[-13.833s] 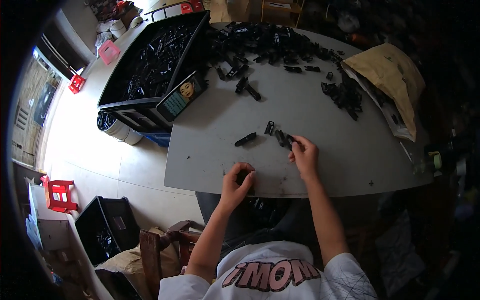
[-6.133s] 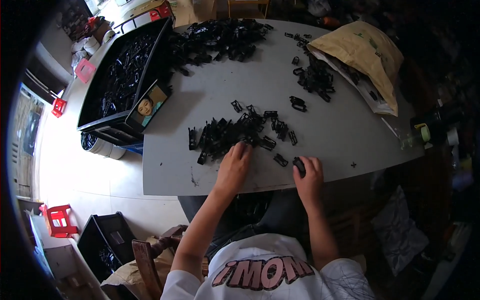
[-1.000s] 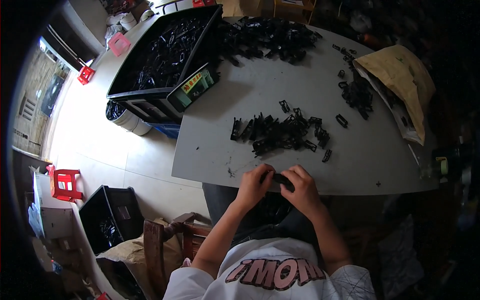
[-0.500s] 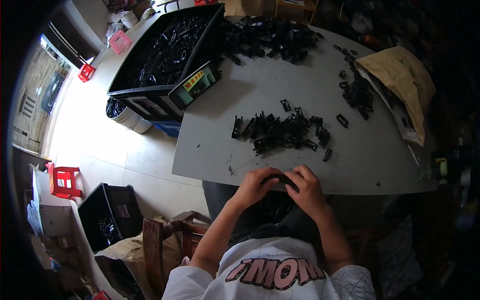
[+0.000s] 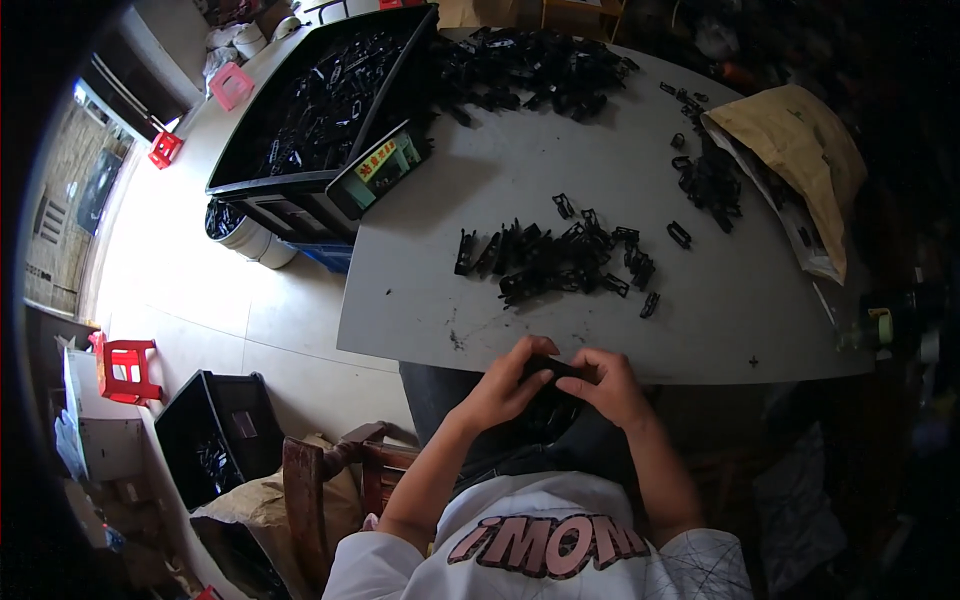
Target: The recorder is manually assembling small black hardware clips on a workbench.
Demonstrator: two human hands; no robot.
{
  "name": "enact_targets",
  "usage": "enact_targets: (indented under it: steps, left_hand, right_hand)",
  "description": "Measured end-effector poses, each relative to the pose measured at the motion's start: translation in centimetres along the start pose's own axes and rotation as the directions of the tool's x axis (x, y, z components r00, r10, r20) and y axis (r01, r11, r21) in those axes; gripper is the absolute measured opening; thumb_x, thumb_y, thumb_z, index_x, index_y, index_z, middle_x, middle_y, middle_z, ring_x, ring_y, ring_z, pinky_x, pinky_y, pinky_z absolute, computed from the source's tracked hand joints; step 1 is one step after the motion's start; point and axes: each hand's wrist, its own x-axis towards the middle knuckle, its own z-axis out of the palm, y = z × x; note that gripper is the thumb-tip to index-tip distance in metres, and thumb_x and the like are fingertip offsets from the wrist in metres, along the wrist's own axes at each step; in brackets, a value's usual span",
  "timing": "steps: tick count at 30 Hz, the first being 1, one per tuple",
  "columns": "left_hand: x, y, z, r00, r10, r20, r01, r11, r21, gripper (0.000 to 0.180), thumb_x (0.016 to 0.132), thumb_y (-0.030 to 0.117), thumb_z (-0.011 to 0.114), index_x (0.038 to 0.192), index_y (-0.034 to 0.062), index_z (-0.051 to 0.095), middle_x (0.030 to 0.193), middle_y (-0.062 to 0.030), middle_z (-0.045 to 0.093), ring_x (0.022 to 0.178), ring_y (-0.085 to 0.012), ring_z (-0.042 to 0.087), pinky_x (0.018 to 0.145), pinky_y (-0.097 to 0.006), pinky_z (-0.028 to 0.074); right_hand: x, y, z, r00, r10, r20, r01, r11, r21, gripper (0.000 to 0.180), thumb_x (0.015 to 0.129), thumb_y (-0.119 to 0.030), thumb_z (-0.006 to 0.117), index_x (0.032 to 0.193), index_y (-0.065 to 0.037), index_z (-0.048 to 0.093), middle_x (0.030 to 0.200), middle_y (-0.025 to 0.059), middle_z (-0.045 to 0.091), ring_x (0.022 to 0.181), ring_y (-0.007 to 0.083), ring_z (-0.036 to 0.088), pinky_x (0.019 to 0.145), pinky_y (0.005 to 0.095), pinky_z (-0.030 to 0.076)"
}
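Observation:
Close to the table's front edge, my left hand and my right hand are closed on one small black plastic part between them. The thumbs and fingertips pinch it from both sides and cover much of it, so its exact shape is hard to make out. Just beyond my hands lies a loose heap of small black plastic clip-like frames. One single black frame lies at the heap's near right side.
A large black crate full of black parts stands at the table's left, a phone-like screen leaning on it. More parts pile up at the back and beside a brown paper sack on the right. A wooden chair is at lower left.
My fingers have shifted on the black part: the left thumb now lies across it and the right hand has tilted inward. The whole view has moved slightly.

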Motion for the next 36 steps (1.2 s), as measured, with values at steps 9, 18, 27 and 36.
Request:
enact_targets:
  steps: [9, 18, 27, 36]
  left_hand:
    - [-0.8, -0.3, 0.1, 1.0, -0.006, 0.027, 0.009, 0.99, -0.142, 0.019, 0.087, 0.001, 0.05, 0.105, 0.0002, 0.055, 0.093, -0.0103, 0.061, 0.084, -0.0196, 0.058, 0.077, -0.029, 0.045]
    - [-1.1, -1.3, 0.2, 0.984, -0.113, -0.135, 0.094, 0.986, -0.139, 0.007, 0.087, 0.005, 0.054, 0.091, 0.0007, 0.058, 0.082, -0.0058, 0.059, 0.076, -0.0141, 0.054, 0.069, -0.026, 0.043]
    - [4.3, -0.8, -1.8, 0.946, 0.034, -0.322, 0.112, 0.899, 0.424, 0.023, 0.074, -0.001, 0.063, 0.092, 0.0054, 0.05, 0.078, -0.0077, 0.049, 0.067, -0.0196, 0.052, 0.06, -0.032, 0.043]
    - [5.7, -1.5, -1.4, 0.981, 0.025, -0.19, 0.134, 0.62, 0.773, 0.024, 0.075, 0.007, 0.062, 0.098, 0.0069, 0.054, 0.098, -0.0121, 0.05, 0.08, -0.0355, 0.057, 0.063, -0.044, 0.048]
  right_hand:
    - [-1.5, 0.1, 1.9, 0.984, -0.089, -0.152, 0.124, 0.963, 0.239, 0.019, 0.081, -0.014, 0.071, 0.08, 0.0, 0.057, 0.068, -0.0023, 0.055, 0.063, 0.0028, 0.049, 0.055, 0.0207, 0.041]
    - [-1.7, 0.1, 1.1, 0.997, -0.069, -0.044, 0.079, 0.94, 0.333, 0.02, 0.087, -0.019, 0.064, 0.088, 0.0, 0.058, 0.075, 0.0019, 0.059, 0.065, 0.007, 0.055, 0.056, 0.0224, 0.044]
    - [2.7, 3.7, -6.5, 0.609, -0.364, -0.705, -0.059, 0.866, -0.497, 0.019, 0.084, -0.014, 0.064, 0.096, 0.0, 0.062, 0.086, 0.0117, 0.056, 0.07, 0.0199, 0.056, 0.06, 0.0317, 0.046]
    - [1.1, 2.3, -3.6, 0.797, -0.333, -0.504, 0.121, 0.905, -0.407, 0.017, 0.081, -0.006, 0.065, 0.098, -0.001, 0.067, 0.09, 0.0079, 0.055, 0.069, 0.017, 0.057, 0.061, 0.028, 0.046]
